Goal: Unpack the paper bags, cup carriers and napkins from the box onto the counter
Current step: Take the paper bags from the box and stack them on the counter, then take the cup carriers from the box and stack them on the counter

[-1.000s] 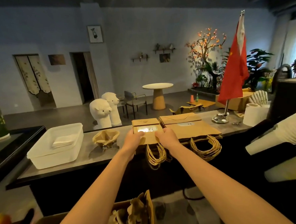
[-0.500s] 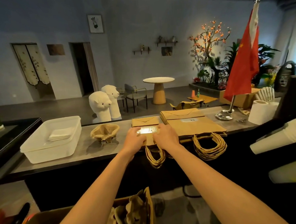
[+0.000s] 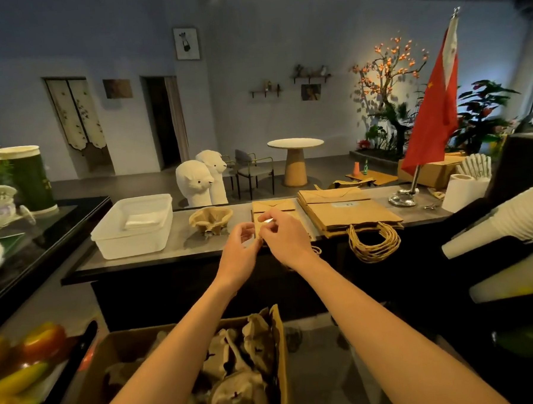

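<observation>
small paper bag stack [image 3: 273,206] on counter [image 3: 181,246] | left hand [image 3: 240,249], right hand [image 3: 287,237] above near edge | fingers [image 3: 270,217] curled, grip unclear

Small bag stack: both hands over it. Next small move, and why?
Probably pull the left hand and right hand back and reach into the box for a cup carrier. The small bag stack lies flat on the counter beside the bigger one, and carriers lie in the box. Whether either hand pinches anything is unclear.

Light: dim, bluish; warm glow from lit orange-blossom tree [image 3: 386,72], far right.
Shadows: branch shadows on wall beside it.
Edges: wide-angle bending; near-left red and yellow fruit [image 3: 35,346] blurred.
</observation>
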